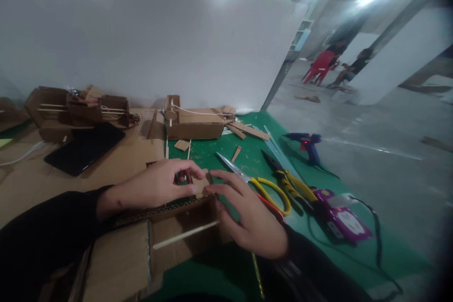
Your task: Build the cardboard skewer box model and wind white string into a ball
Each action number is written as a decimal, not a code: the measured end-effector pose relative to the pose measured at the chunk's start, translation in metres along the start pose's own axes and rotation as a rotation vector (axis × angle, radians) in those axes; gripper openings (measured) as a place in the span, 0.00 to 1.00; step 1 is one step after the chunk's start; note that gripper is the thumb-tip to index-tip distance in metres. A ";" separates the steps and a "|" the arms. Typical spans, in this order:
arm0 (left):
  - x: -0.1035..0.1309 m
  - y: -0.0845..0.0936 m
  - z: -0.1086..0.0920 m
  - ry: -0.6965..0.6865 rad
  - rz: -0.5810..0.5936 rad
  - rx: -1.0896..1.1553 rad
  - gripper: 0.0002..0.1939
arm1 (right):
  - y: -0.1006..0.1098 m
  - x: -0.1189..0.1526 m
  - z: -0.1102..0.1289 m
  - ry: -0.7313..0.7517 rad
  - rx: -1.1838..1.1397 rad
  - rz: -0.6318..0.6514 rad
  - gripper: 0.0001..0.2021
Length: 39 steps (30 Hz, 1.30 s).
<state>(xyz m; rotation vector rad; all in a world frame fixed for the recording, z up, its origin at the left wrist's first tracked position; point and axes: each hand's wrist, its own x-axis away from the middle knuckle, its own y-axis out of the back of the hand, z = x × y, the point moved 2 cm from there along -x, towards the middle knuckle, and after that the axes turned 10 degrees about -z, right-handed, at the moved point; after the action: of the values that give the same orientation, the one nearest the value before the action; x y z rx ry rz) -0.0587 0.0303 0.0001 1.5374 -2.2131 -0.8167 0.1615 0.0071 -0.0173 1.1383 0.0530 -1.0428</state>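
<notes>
A long cardboard box (116, 255) lies at the near edge, with a thin wooden stick (186, 235) across its open compartment. My left hand (152, 184) reaches over its far wall, thumb and fingers closed around the left edge of a small cardboard piece (202, 183). My right hand (247, 212) touches the right side of that piece with its fingertips, fingers spread, its thumb by the box's right end. Scissors (262, 186) with yellow and red handles lie just beyond my right hand.
Pliers (288, 177), a blue glue gun (307, 144) and a purple device (341, 217) with a cable lie right. A black phone (85, 148) rests left. Cardboard boxes (198, 125) and scraps stand before a white panel (159, 37). People sit far back right.
</notes>
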 end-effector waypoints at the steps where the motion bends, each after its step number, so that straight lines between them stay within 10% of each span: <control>1: 0.000 0.000 0.000 -0.001 -0.001 0.000 0.18 | 0.000 0.000 0.000 0.001 -0.007 0.003 0.18; 39: 0.001 0.000 -0.004 -0.014 -0.015 -0.029 0.16 | -0.002 -0.001 0.000 0.025 -0.061 0.017 0.20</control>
<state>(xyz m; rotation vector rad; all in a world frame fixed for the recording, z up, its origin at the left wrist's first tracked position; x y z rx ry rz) -0.0566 0.0288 0.0026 1.5418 -2.1921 -0.8620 0.1598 0.0078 -0.0188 1.0946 0.0946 -1.0059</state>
